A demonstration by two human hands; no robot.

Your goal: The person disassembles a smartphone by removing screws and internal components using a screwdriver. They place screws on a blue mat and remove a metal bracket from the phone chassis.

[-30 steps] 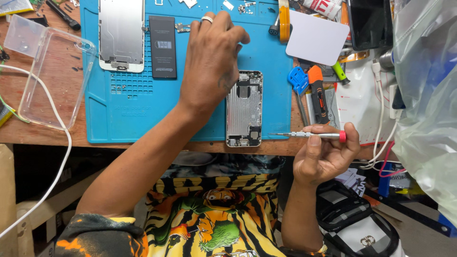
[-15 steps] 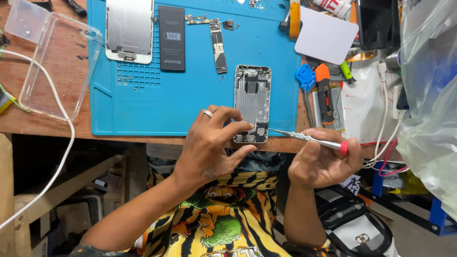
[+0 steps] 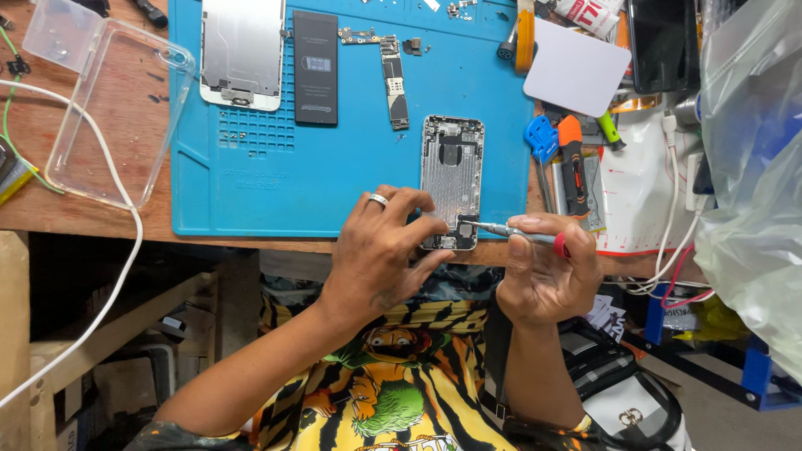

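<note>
Head view looked down on a wooden bench [image 3: 92, 213] with a blue mat [image 3: 267, 184] laid on it. At far left a clear case [image 3: 117, 108] lay on the wood, with a white cable [image 3: 125, 250] curving past it and down off the edge. On the mat's upper left lay a screen panel [image 3: 242, 54], face down, and just beside it a black battery [image 3: 315, 67]. Next came a thin logic board [image 3: 393, 79], lying apart from the battery.

Left hand [image 3: 380, 250], with a ring [image 3: 378, 200] on one finger, rested at the near edge of the mat, its fingers closed against the lower left corner of the phone shell [image 3: 452, 171]. That shell lay open side up on the mat's lower right part, its bottom end at the bench edge.

Right hand [image 3: 547, 271] was clamped around a screwdriver [image 3: 522, 235] with a red end, held nearly level, its tip touching the shell's lower right corner.

Right of the shell, off the mat, lay a blue pry tool [image 3: 541, 138] and an orange tool [image 3: 572, 163] side by side. Above them sat a white card [image 3: 576, 79]. At far right white cables [image 3: 677, 200] hung beside a clear plastic bag [image 3: 752, 192].
</note>
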